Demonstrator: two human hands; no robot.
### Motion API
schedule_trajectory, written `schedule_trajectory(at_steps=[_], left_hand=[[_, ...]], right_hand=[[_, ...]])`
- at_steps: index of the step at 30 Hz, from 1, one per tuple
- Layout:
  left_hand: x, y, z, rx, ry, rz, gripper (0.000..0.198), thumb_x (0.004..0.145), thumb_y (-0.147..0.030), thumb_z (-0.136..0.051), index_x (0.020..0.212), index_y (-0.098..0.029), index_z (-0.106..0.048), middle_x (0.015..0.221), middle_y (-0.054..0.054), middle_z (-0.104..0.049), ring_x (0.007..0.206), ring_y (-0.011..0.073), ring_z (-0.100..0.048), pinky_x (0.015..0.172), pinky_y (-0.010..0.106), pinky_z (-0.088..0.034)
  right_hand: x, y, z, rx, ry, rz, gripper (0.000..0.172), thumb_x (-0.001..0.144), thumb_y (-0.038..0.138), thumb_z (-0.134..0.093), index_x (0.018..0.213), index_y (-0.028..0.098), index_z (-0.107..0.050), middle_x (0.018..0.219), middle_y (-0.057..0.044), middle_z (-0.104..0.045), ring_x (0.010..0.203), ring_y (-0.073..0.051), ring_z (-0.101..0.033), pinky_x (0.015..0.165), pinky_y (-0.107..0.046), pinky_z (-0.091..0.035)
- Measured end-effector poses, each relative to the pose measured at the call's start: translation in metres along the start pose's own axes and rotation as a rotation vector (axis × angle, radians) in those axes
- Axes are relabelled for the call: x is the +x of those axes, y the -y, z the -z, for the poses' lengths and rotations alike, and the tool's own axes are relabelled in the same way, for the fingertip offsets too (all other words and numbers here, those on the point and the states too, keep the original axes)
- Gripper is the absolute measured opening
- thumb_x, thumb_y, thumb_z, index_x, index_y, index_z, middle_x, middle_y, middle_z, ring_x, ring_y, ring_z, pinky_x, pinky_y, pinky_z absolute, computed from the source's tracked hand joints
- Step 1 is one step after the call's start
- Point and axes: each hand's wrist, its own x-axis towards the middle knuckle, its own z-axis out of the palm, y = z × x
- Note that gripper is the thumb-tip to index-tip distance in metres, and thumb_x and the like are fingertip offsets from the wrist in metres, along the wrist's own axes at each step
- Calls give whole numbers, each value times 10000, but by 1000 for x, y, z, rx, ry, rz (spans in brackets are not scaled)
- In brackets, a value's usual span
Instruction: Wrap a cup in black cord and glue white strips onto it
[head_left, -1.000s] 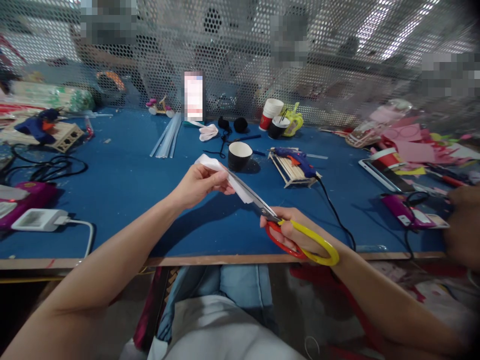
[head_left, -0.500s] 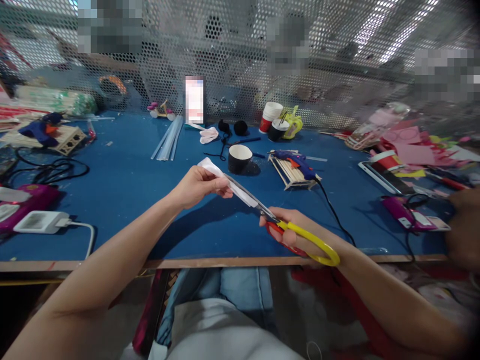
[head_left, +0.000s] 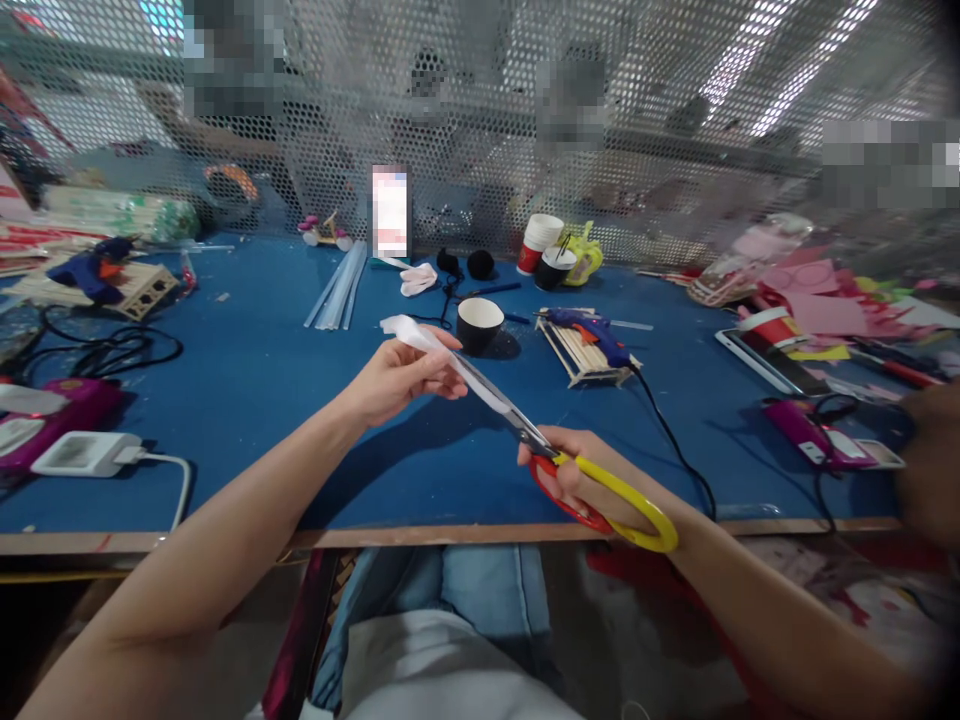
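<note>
My left hand [head_left: 409,377] pinches a thin, folded white strip [head_left: 415,333], which looks like paper or soft cloth; the exact material I cannot make out. My right hand [head_left: 581,470] is closed round the handles of a pair of scissors [head_left: 637,505], one loop yellow and the other red. The blades point up and left, lying along the strip close to my left fingertips. Just beyond my hands stands a black paper cup [head_left: 480,326] with a white inside. To its right a blue glue gun [head_left: 592,335] rests on a small wooden stick rack [head_left: 574,360].
Clear glue sticks [head_left: 337,287], black yarn balls [head_left: 481,264], stacked cups [head_left: 540,243] and a lit phone [head_left: 390,212] stand towards the mesh wall. Purple power strips [head_left: 817,435] with cords lie on both sides. Another person's blurred arm [head_left: 930,465] is at the right edge.
The left fingers have shifted slightly on the white strip, and its free end now curls more. The scissors stay along the strip, their handles a little more spread. The view has tilted slightly.
</note>
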Motion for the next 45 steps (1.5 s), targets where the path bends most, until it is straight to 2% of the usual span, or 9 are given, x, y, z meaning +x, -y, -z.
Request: schedule_trajectory(at_steps=[5,9,12,16,19,25,29,33,45], left_hand=[[12,2,14,-6,-313,-115,248,667,-320,-749,731,-115,-624,705,32,-673,633,105,-632,659,256,-528],[19,0,28,1,-408,-185,254,656,-327,-755,684,-119,-611,589,0,-628,573,87,-606,583,214,-482],[17,0,27,28,-405,-166,254,641,-329,-765,672,-123,-619,567,-5,-616,547,81,-592,549,206,-456],[10,1,15,63,-322,-109,254,600,-323,-791,646,-125,-640,558,-4,-607,538,89,-587,567,230,-462],[6,5,6,128,-260,-75,232,618,-323,-780,653,-125,-665,561,0,-607,547,87,-579,593,237,-465],[1,17,-9,218,-141,-47,205,644,-310,-757,657,-124,-671,583,10,-622,566,92,-549,591,237,-443],[0,17,-11,168,-154,-50,187,643,-275,-758,671,-120,-657,638,12,-637,560,71,-525,568,215,-421],[4,9,-2,3,-212,-43,295,606,-217,-781,859,-149,-644,701,8,-660,555,70,-553,532,199,-415],[11,6,14,14,-365,-30,212,627,-251,-771,772,-112,-701,649,20,-627,541,65,-535,534,210,-437]], right_hand=[[-4,-1,6,-130,-58,-36,226,814,363,-475,961,195,-510,565,59,-430,420,-69,-368,389,-182,-314],[4,-1,13,-590,-335,57,320,800,495,-531,942,208,-553,674,-5,-569,560,-133,-513,520,-239,-377],[20,-4,15,-922,-448,29,389,793,486,-557,1054,197,-569,852,-84,-654,736,-217,-604,606,-274,-388],[30,-5,17,-1161,-351,-76,482,841,342,-508,1282,152,-477,1023,-158,-647,857,-263,-631,653,-297,-409],[24,9,17,-1292,-318,-88,476,849,396,-497,1244,132,-528,961,-189,-660,833,-311,-633,647,-344,-417],[38,47,-2,-754,-321,333,384,810,504,-548,968,167,-638,912,-89,-679,796,-205,-612,665,-290,-417],[60,47,-15,-375,-240,330,298,839,411,-523,711,152,-598,617,-19,-633,512,-97,-520,501,-224,-369],[67,39,-18,-122,-115,283,267,804,395,-565,703,149,-585,578,-9,-622,500,-97,-542,503,-220,-420],[70,24,-21,-203,-257,298,261,773,393,-612,654,165,-567,541,11,-598,446,-73,-476,445,-201,-354]])
